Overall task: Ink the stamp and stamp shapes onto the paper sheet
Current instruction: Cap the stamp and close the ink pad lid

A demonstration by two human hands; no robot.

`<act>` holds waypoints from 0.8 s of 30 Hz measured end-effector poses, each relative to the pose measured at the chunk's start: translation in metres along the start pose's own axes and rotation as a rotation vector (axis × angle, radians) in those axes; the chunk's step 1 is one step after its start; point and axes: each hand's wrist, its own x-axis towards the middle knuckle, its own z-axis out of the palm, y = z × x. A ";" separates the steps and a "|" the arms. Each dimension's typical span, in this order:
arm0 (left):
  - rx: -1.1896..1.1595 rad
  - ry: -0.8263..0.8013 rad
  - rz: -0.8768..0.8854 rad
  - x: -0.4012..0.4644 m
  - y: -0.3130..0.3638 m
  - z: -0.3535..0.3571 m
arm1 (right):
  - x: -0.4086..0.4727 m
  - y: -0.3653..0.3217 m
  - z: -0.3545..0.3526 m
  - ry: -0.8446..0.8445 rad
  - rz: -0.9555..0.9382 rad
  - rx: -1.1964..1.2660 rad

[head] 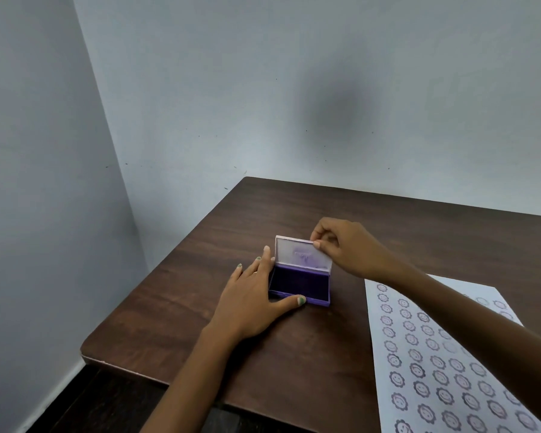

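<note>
A purple ink pad box [299, 284] sits on the dark wooden table [294, 207], its pale lid [302, 254] standing upright. My left hand [253, 303] lies flat against the box's left side, with the thumb on its front edge. My right hand [344, 245] pinches the lid's top right corner between thumb and fingers. A white paper sheet [444, 364] lies to the right, covered in several rows of purple smiley flower prints. No stamp is in sight.
The table stands in a corner of pale blue walls [263, 89]; its left edge [156, 276] and front edge [132, 367] are near the box. Dark floor [91, 407] shows below the front edge.
</note>
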 end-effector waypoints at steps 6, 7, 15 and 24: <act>-0.013 0.079 0.031 -0.001 -0.002 0.003 | -0.024 -0.007 0.007 -0.030 -0.079 -0.048; -0.009 0.092 0.033 -0.001 -0.002 0.003 | -0.029 -0.007 0.009 -0.046 -0.091 -0.081; -0.103 0.154 0.022 -0.004 -0.002 0.001 | -0.056 -0.005 0.025 -0.061 -0.193 -0.258; -0.135 0.168 0.006 -0.007 0.002 -0.003 | -0.054 0.007 0.025 -0.234 -0.004 -0.197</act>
